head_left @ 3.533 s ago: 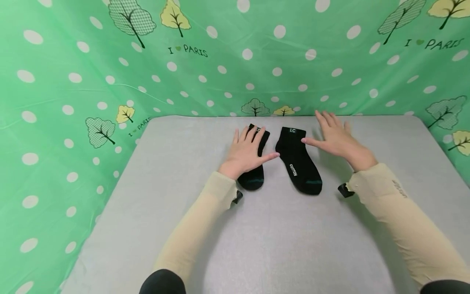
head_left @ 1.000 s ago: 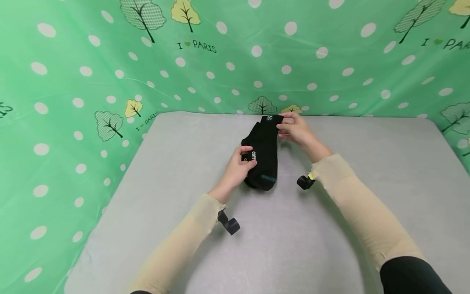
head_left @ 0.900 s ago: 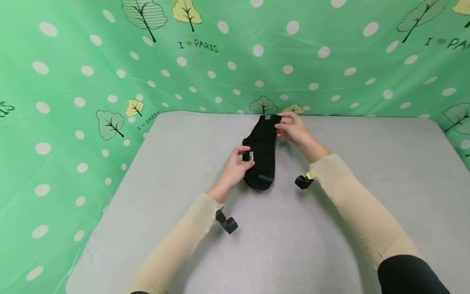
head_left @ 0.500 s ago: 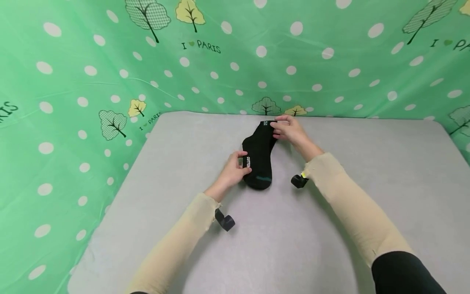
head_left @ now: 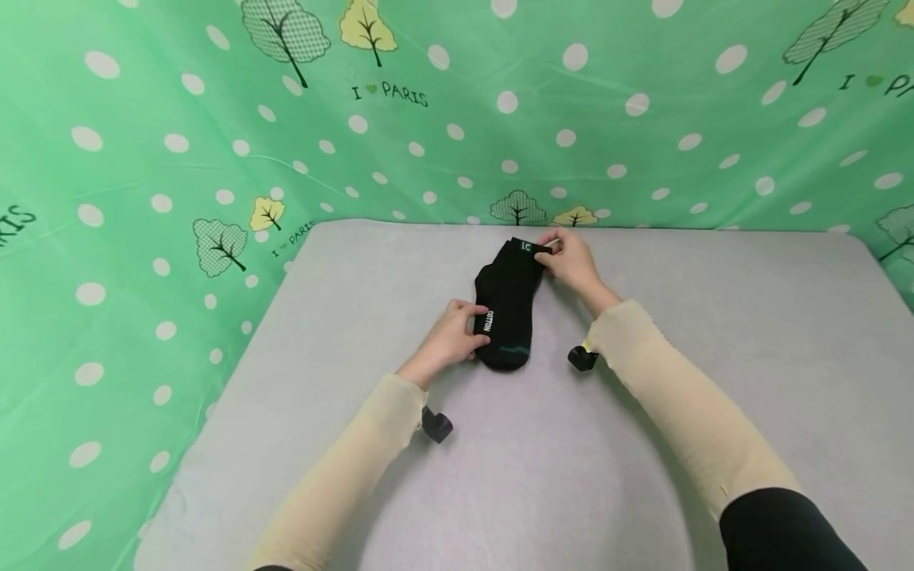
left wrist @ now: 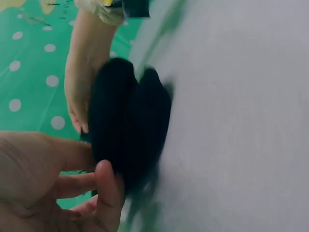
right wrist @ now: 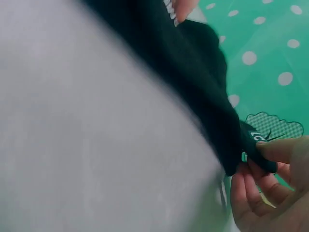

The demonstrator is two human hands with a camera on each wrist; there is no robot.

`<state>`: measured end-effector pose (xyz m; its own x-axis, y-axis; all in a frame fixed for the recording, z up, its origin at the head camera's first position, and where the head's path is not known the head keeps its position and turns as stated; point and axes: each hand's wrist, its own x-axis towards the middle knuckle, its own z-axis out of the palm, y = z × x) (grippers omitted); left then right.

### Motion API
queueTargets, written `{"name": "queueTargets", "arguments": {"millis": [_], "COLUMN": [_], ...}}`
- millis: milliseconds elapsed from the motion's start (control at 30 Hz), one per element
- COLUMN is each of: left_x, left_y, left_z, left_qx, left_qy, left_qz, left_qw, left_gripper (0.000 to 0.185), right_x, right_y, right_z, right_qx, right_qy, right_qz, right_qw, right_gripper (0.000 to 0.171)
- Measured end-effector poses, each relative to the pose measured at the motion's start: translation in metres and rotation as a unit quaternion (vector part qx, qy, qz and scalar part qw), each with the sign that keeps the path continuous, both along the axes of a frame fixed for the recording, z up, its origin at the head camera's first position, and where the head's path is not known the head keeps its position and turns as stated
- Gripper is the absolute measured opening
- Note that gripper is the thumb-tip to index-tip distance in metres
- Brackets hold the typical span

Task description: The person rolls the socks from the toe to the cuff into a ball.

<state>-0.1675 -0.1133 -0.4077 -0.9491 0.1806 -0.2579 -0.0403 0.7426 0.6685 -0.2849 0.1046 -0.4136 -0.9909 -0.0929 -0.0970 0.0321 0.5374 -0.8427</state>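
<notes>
Two black ankle socks lie one over the other at the back middle of the table, toes towards me. The upper one carries "LC" on its cuff and "COTTON" along its left side. My left hand pinches that left edge beside the lettering, thumb on top. At the far end my right hand pinches the right corner of the cuff between thumb and fingers. In the left wrist view, both toe ends of the socks show as separate layers. The right wrist view shows the right fingers at the cuff opening.
A grey cloth covers the table. Behind and to the left hangs a green curtain with white dots and tree prints. Small black wrist cameras stick out under the sleeves, close above the table.
At first the socks lay apart, hands spread flat near them; the right sock now covers the left one. Over the last half second, the cuff has shifted slightly right with my right hand.
</notes>
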Motion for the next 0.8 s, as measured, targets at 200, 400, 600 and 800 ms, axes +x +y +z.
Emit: {"name": "queueTargets", "arguments": {"millis": [200, 400, 600, 800], "left_x": [0.004, 0.009, 0.010, 0.011], "left_y": [-0.004, -0.011, -0.019, -0.025], "left_z": [0.005, 0.013, 0.014, 0.011], "left_qx": [-0.102, -0.070, 0.006, 0.056], "left_qy": [0.052, 0.095, 0.109, 0.111], "left_qz": [-0.051, -0.134, -0.209, -0.243], "left_qw": [0.9921, 0.9839, 0.9718, 0.9622], "left_gripper": [0.049, 0.030, 0.021, 0.018], "right_x": [0.002, 0.015, 0.036, 0.064], "right_y": [0.010, 0.022, 0.028, 0.025], "right_z": [0.005, 0.020, 0.030, 0.037], "right_qx": [0.037, 0.053, 0.020, -0.033], "right_qy": [-0.023, -0.025, -0.019, -0.030], "right_qz": [0.051, 0.089, 0.117, 0.174], "right_qw": [0.998, 0.994, 0.993, 0.984], "right_gripper": [0.038, 0.040, 0.039, 0.038]}}
